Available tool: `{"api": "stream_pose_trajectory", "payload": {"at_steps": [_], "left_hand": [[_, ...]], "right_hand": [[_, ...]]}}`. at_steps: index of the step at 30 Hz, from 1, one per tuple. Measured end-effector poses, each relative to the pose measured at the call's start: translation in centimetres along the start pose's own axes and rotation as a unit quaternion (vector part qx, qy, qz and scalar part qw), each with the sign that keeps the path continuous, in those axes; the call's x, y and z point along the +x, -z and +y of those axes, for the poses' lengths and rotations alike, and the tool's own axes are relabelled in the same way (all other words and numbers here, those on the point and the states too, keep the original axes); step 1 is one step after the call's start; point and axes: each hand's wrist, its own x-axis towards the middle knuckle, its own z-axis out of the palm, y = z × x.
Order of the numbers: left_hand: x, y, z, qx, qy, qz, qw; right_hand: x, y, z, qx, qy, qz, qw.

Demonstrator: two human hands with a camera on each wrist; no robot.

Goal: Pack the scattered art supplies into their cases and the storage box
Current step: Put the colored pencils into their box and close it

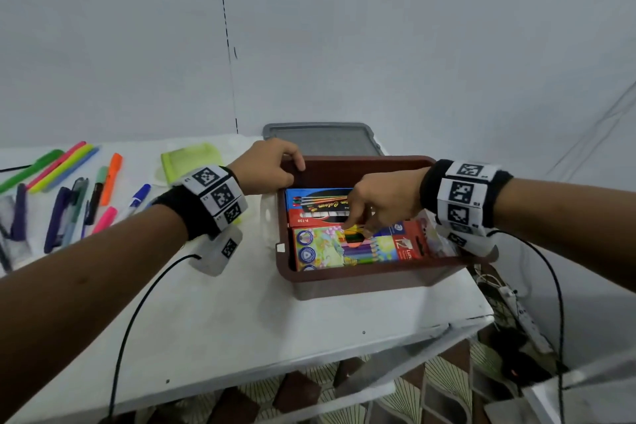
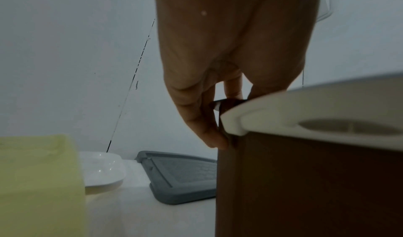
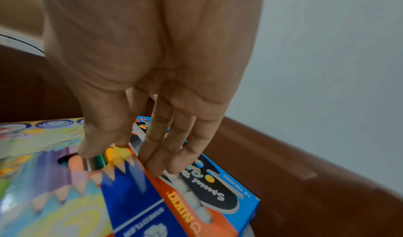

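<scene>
L hand (image 1: 272, 165) grips storage box (image 1: 361, 280) far-left rim corner. R hand (image 1: 378, 203) inside box, fingertips pinching coloured-pencil pack (image 1: 330, 248) by its top edge. Loose pens (image 1: 75, 196) on table, well left of box.

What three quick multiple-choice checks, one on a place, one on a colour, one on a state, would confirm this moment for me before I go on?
1. Where does the grey lid lie?
A. On the table behind the storage box
B. Fitted on the box
C. On the floor

2. What colour is the storage box?
A. Green
B. White
C. Brown

3. What is the left hand doing?
A. Lying flat on the table
B. Gripping the box's rim at its far left corner
C. Holding a marker

Answers:
1 A, the head view shows the lid flat on the table beyond the open box.
2 C, its walls are brown in all views.
3 B, its fingers curl over the rim, while the right hand pinches the pencil carton inside the box.
</scene>
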Motion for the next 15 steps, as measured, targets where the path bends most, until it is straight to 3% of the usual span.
{"api": "stream_pose_trajectory", "payload": {"at_steps": [10, 15], "left_hand": [[0.2, 0.2, 0.1, -0.015, 0.017, -0.004, 1.0], [0.4, 0.2, 0.2, 0.008, 0.015, -0.005, 1.0]], "right_hand": [[0.5, 0.7, 0.5, -0.09, 0.016, -0.055, 0.994], [-1.0, 0.8, 2.5, -0.002, -0.052, -0.042, 0.998]]}}
